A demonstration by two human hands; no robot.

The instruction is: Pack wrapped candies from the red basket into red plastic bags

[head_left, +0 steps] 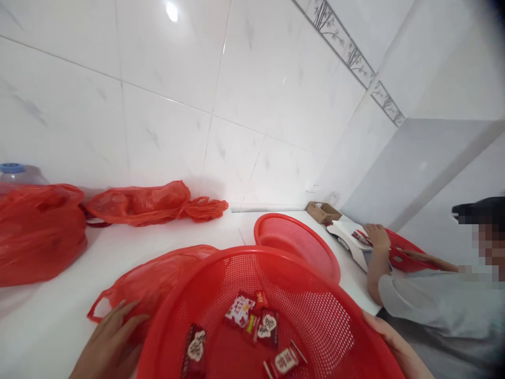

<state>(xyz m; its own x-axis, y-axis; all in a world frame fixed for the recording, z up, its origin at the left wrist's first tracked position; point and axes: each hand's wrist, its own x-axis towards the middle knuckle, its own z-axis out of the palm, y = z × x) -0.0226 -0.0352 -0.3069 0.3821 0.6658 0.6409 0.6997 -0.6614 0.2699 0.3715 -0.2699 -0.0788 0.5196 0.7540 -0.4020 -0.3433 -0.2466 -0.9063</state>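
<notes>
A red mesh plastic basket (331,316) fills the front of the view, tilted toward me. Several small wrapped snack packets (268,327) lie inside it, mostly dark red, one of them pink and white (240,309). My right hand (394,342) grips the basket's right rim, its fingers partly hidden. Left of the basket, my left hand (112,339) has its fingers bent round part of a thin red plastic bag (158,276). That bag lies loosely on the white table, partly behind the basket, one handle loop showing.
Behind stands another red basket (295,231). More red bags (39,231) line the wall, near a blue-capped bottle (12,168). At right, a co-worker's hand (377,236) is over a white scale (347,237) with packets; a cardboard box (323,212) sits behind.
</notes>
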